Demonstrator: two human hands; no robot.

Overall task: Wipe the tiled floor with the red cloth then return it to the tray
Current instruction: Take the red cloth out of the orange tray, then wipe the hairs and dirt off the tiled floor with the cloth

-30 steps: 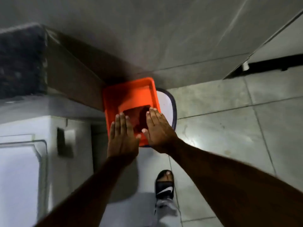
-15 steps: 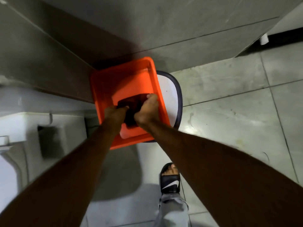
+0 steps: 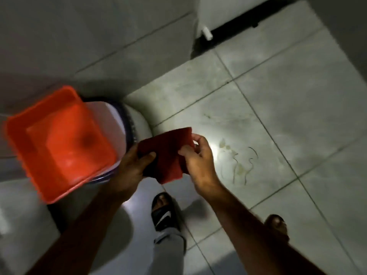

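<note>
The dark red cloth [image 3: 168, 153] hangs in the air between both hands, to the right of the tray. My left hand [image 3: 131, 167] pinches its left edge with thumb on top. My right hand [image 3: 198, 157] grips its right side. The orange tray [image 3: 23, 135] lies empty at the left, resting on a white round container with a dark rim [image 3: 127, 124]. The pale tiled floor [image 3: 278, 116] spreads to the right, with yellowish stains and thin dark strands [image 3: 238, 165] just right of my right hand.
A tiled wall [image 3: 99, 36] rises behind the tray. A white door with a dark gap beneath it [image 3: 234, 22] is at the upper right. My sandalled left foot [image 3: 162, 211] and my right foot [image 3: 276, 225] stand on the floor below the hands.
Both hands closed on the cloth in the tray, then lifted it out and carried it to the right. The tray now lies empty, and the view swung right toward the floor.
</note>
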